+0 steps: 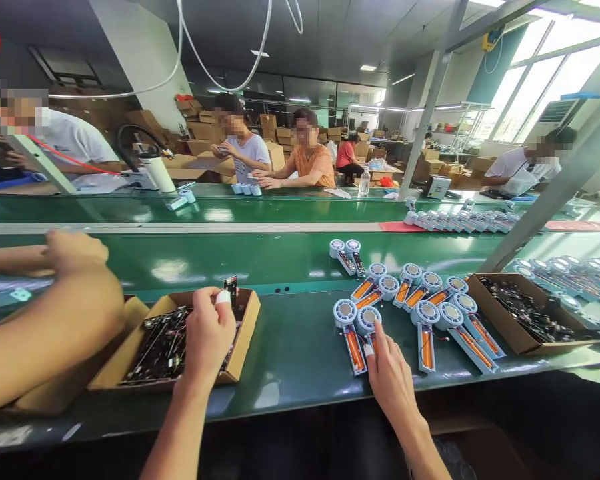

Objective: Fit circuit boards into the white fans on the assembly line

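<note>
Pinching board (231, 287) in left hand (211, 330): likely light, stiff, fragile, best held by edges. Touching fan (368, 318) with right hand (393, 373); hard to tell whether gripping.

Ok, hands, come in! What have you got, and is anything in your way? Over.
Left hand: pinching black circuit board, by cardboard box. Right hand: touching blue fan. Another person's arm, far left, seems clear of both.

Bench (290, 347) passable between carton (246, 337) and fans (345, 312); co-worker's arm (55, 327) blocks left.
</note>
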The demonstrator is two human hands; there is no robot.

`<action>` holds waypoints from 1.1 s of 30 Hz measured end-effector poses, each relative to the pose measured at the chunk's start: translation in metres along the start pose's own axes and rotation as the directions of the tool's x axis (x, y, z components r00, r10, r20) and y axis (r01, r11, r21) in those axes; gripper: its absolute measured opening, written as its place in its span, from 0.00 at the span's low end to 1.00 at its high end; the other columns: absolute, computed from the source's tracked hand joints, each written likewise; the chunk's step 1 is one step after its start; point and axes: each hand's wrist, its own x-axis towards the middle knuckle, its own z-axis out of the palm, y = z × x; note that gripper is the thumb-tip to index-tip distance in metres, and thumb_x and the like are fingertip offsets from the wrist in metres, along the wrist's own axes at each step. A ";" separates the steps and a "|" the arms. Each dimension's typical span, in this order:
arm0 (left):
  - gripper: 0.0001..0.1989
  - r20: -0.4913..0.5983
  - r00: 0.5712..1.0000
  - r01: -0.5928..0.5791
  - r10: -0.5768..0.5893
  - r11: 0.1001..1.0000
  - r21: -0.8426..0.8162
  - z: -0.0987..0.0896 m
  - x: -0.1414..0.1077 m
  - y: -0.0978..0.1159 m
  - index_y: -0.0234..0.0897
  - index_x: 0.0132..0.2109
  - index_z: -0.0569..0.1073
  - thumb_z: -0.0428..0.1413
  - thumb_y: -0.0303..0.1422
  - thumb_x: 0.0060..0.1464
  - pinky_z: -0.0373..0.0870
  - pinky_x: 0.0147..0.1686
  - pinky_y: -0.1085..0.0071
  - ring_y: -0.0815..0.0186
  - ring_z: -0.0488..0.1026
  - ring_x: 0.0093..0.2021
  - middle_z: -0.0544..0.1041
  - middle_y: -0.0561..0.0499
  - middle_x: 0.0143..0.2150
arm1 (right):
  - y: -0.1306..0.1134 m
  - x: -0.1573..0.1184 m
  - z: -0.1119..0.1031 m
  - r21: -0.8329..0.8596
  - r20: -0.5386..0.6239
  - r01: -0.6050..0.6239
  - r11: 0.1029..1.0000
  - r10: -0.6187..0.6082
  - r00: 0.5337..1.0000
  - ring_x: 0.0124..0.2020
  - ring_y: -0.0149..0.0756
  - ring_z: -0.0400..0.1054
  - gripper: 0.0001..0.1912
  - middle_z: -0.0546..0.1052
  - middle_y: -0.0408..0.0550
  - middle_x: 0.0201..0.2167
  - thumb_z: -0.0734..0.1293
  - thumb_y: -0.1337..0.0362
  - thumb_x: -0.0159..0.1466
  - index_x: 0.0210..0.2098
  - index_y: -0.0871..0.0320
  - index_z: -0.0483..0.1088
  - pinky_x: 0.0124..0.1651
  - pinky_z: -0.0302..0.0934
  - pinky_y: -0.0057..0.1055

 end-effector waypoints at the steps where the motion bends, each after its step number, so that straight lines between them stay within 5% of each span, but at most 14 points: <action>1: 0.07 -0.020 0.999 0.028 -0.031 0.990 -0.136 0.000 -0.011 0.010 0.41 0.45 0.63 0.43 0.36 0.62 0.75 0.38 0.64 0.56 0.80 0.39 0.80 0.44 0.36 | -0.005 0.001 0.001 0.042 0.025 0.007 0.999 -0.008 1.000 0.44 0.44 0.74 0.34 0.78 0.52 0.46 0.56 0.71 0.66 0.71 0.54 0.51 0.43 0.70 0.37; 5: 0.08 0.144 0.988 0.132 -0.058 0.807 -0.576 0.015 -0.064 0.035 0.41 0.41 0.61 0.45 0.41 0.63 0.76 0.32 0.65 0.62 0.78 0.28 0.76 0.53 0.29 | -0.009 0.002 0.001 0.214 0.098 0.028 0.976 -0.050 0.994 0.51 0.39 0.73 0.30 0.77 0.51 0.53 0.54 0.72 0.67 0.69 0.53 0.56 0.51 0.70 0.35; 8: 0.11 0.347 0.937 0.284 -0.040 0.669 -0.687 0.034 -0.106 0.031 0.41 0.45 0.62 0.52 0.41 0.60 0.74 0.31 0.67 0.65 0.76 0.26 0.77 0.55 0.29 | -0.001 0.001 -0.003 0.180 0.032 0.016 0.984 -0.022 0.999 0.53 0.41 0.72 0.28 0.76 0.53 0.53 0.53 0.72 0.68 0.66 0.54 0.60 0.52 0.70 0.39; 11: 0.25 0.466 0.881 0.434 -0.079 0.526 -0.731 0.046 -0.139 0.022 0.41 0.57 0.60 0.58 0.40 0.55 0.73 0.28 0.68 0.67 0.74 0.23 0.78 0.55 0.32 | -0.004 0.002 -0.013 0.086 -0.115 0.058 0.995 -0.048 0.992 0.55 0.47 0.69 0.24 0.73 0.57 0.55 0.55 0.70 0.69 0.64 0.55 0.62 0.52 0.69 0.46; 14: 0.21 0.593 0.791 0.590 -0.146 0.436 -0.679 0.046 -0.154 0.021 0.38 0.50 0.69 0.61 0.43 0.53 0.73 0.28 0.69 0.67 0.75 0.24 0.79 0.52 0.33 | -0.026 0.007 -0.021 0.088 -0.191 0.181 0.980 -0.162 0.968 0.51 0.47 0.69 0.18 0.74 0.56 0.50 0.57 0.70 0.70 0.57 0.55 0.67 0.51 0.68 0.45; 17: 0.22 0.701 0.692 0.713 -0.173 0.318 -0.625 0.042 -0.152 0.020 0.34 0.46 0.75 0.61 0.47 0.52 0.77 0.37 0.63 0.58 0.80 0.37 0.82 0.41 0.44 | -0.055 0.019 -0.019 0.068 -0.059 0.298 0.952 -0.294 0.954 0.42 0.44 0.70 0.13 0.75 0.52 0.42 0.60 0.72 0.69 0.50 0.56 0.70 0.45 0.68 0.40; 20: 0.27 0.729 0.675 0.732 -0.115 0.231 -0.641 0.039 -0.149 0.015 0.34 0.53 0.76 0.60 0.48 0.52 0.77 0.47 0.57 0.48 0.78 0.52 0.79 0.36 0.56 | -0.070 0.035 -0.009 -0.061 0.154 0.324 0.944 -0.312 0.938 0.36 0.42 0.69 0.12 0.74 0.52 0.38 0.63 0.77 0.64 0.44 0.57 0.71 0.39 0.67 0.37; 24: 0.25 0.653 0.756 0.625 -0.051 0.353 -0.696 0.032 -0.150 0.003 0.37 0.58 0.74 0.58 0.42 0.55 0.73 0.55 0.56 0.48 0.73 0.60 0.75 0.39 0.62 | -0.063 0.046 0.001 -0.103 0.259 0.368 0.924 -0.333 0.907 0.34 0.41 0.68 0.13 0.73 0.49 0.35 0.63 0.81 0.62 0.35 0.57 0.70 0.37 0.65 0.34; 29: 0.25 0.581 0.810 0.469 0.080 0.506 -0.724 0.021 -0.155 -0.003 0.37 0.58 0.74 0.50 0.45 0.61 0.68 0.60 0.55 0.49 0.72 0.61 0.75 0.40 0.61 | -0.051 0.035 -0.002 0.245 0.165 0.346 0.906 -0.391 0.906 0.38 0.40 0.69 0.12 0.74 0.49 0.39 0.60 0.77 0.66 0.42 0.56 0.69 0.41 0.66 0.34; 33: 0.17 0.548 0.833 0.479 -0.081 0.603 -0.638 0.027 -0.165 -0.005 0.38 0.46 0.76 0.56 0.45 0.59 0.76 0.50 0.60 0.53 0.80 0.48 0.81 0.41 0.51 | -0.051 0.020 -0.001 0.412 0.093 0.303 0.860 -0.370 0.924 0.39 0.38 0.71 0.10 0.76 0.48 0.39 0.59 0.74 0.68 0.41 0.55 0.68 0.40 0.66 0.32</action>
